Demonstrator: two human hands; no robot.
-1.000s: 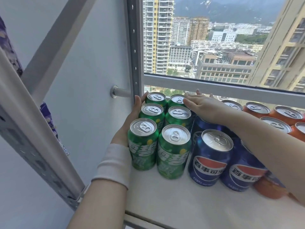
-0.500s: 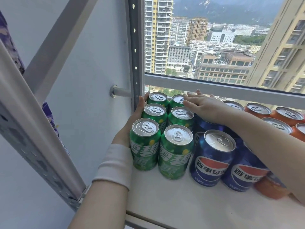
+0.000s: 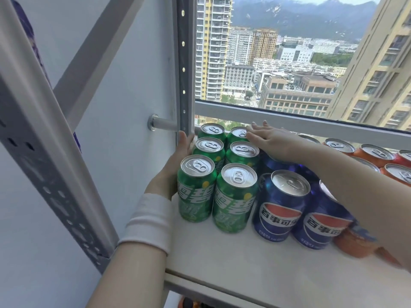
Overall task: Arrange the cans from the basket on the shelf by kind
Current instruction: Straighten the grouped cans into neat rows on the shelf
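Note:
Several green cans (image 3: 233,201) stand in two rows at the left end of the white shelf board (image 3: 244,258). Blue cans (image 3: 280,207) stand to their right, and orange cans (image 3: 375,155) fill the far right. My left hand (image 3: 171,170) lies flat against the left side of the green rows, fingers straight. My right hand (image 3: 273,141) rests flat, fingers apart, over the rear blue cans and touches the right side of the back green cans. Neither hand holds a can. The basket is out of view.
A grey perforated shelf post (image 3: 184,70) rises right behind the green cans, and another slanted post (image 3: 44,165) stands at the near left. A white wall panel with a metal peg (image 3: 155,123) closes the left side. A window frame (image 3: 311,125) runs behind the shelf.
Both hands stay pressed against the green rows; the cans sit slightly tighter together. The view has shifted a little.

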